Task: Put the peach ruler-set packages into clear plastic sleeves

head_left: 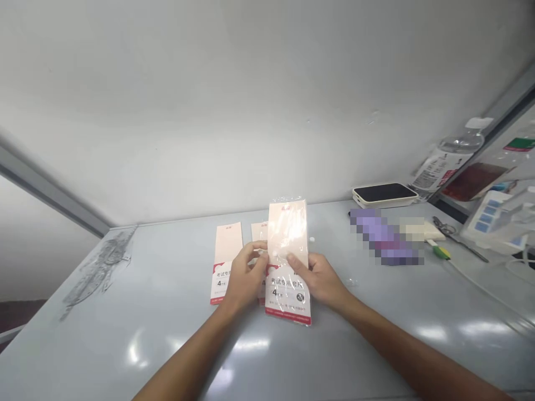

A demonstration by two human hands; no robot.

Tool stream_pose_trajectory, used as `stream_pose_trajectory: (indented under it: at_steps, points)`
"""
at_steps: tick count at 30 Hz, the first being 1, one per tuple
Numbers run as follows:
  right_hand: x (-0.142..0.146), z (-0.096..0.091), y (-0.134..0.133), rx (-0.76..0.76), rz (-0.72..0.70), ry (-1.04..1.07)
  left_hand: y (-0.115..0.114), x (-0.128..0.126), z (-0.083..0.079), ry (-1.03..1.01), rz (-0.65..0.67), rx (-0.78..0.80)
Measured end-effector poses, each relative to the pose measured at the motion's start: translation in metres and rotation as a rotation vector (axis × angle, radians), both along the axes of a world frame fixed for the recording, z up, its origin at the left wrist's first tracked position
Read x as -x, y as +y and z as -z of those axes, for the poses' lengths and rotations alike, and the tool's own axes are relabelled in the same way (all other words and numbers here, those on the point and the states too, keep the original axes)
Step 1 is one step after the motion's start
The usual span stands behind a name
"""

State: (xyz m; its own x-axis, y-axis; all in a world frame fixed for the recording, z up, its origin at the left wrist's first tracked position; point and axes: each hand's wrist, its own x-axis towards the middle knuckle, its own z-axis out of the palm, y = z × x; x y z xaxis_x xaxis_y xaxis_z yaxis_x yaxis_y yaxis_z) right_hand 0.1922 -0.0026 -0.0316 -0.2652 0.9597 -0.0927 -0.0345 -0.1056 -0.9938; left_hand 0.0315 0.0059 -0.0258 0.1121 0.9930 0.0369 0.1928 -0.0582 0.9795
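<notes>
So in the head view, the fingers of the right hand (325, 281) have a solid hold of a pink-and-white packet (284, 239) in a shiny clear wrapper, thumb flat across the front and the other fingers mostly tucked behind it. The left hand (243, 280) has its fingers half curled, thumb and index tips right at the packet's left edge; can't tell if they're actually pinching it or just resting there. The packet sits between both sets of fingers, red strip at the bottom, a big "4" on the label. Just past the left fingers there's a second packet (257, 231), mostly hidden, and just left of them a third packet (228, 245) lying on the table (167, 289). Well off to the left of the fingers there's a grey watch picture (100, 264). Out to the right of the right fingers you get a blurred-out purple thing (371, 228), a phone (384, 193) beyond it, then a white cable (468, 274) and, furthest back, a clear bottle (449, 159) with a white cap.
</notes>
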Motion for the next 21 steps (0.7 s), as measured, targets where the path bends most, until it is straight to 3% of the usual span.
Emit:
stream_pose_trajectory:
  at_steps: [4, 11, 14, 18, 21]
  points:
    - [-0.004, 0.001, 0.005, -0.018, -0.002, -0.095, 0.003, 0.001, -0.001, -0.158, 0.104, 0.052]
    - [-0.032, -0.006, 0.026, -0.095, 0.019, -0.378, 0.016, 0.017, -0.006, -0.082, -0.060, 0.070]
    - [-0.056, -0.003, 0.039, -0.049, 0.047, -0.542, 0.028, 0.039, -0.008, 0.241, -0.227, 0.154]
    - [-0.081, 0.006, 0.054, -0.065, 0.249, -1.012, 0.039, 0.069, -0.007, 0.963, -0.318, 0.140]
    - [-0.084, 0.011, 0.056, -0.076, 0.332, -1.293, 0.038, 0.072, -0.008, 1.203, -0.347, 0.116]
